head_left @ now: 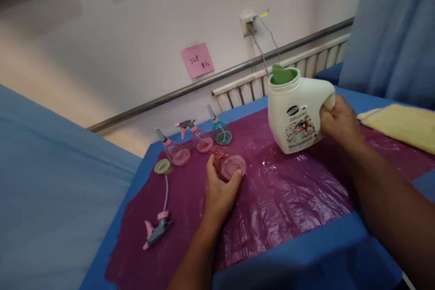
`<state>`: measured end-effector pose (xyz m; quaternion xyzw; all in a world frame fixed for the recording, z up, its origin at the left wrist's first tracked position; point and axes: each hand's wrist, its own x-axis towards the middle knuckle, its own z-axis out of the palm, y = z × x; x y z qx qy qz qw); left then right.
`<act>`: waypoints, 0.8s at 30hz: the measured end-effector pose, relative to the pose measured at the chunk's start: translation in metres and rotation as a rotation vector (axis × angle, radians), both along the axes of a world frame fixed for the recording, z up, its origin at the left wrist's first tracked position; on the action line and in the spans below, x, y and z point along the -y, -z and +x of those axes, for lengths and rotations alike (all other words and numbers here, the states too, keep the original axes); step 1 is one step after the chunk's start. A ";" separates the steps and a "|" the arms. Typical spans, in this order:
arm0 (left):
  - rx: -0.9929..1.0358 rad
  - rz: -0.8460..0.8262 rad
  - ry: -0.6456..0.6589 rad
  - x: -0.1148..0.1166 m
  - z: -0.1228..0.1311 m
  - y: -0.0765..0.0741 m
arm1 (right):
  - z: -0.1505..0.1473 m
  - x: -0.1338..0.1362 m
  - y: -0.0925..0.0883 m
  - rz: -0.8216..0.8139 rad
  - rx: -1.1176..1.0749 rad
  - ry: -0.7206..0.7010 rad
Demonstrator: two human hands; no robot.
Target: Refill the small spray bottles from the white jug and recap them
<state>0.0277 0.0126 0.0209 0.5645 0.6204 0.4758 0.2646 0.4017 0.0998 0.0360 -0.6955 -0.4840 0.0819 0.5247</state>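
Observation:
My left hand (220, 190) is closed around a clear pink spray bottle (234, 166) without its spray head, standing on the purple plastic sheet (272, 199). My right hand (340, 122) grips the handle of a large white watering can (288, 108), which has a printed label and a green spout inside its threaded mouth. The can is held to the right of the bottle, apart from it. A grey and pink spray head (159, 227) with its tube lies on the sheet at the left. By the tube's end sits a pale green round cap (163, 166).
Two pink spray bottles (178, 154) and a teal one (222, 132) stand along the back. A folded yellow cloth (401, 124) lies at the right. Behind are a wall rail (170, 96), a radiator (241, 93) and a plugged socket (248, 25). Blue curtains (50, 181) hang at both sides.

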 end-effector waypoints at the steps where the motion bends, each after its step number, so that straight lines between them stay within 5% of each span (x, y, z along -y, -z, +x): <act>1: 0.021 0.018 -0.006 0.000 0.000 -0.002 | -0.001 0.001 0.000 0.002 -0.001 0.013; 17: 0.047 -0.023 0.014 0.003 -0.022 -0.017 | -0.004 0.008 -0.006 -0.012 -0.001 -0.072; 24: -0.024 -0.055 -0.038 0.013 -0.046 -0.018 | 0.003 0.001 0.006 -0.003 -0.007 -0.121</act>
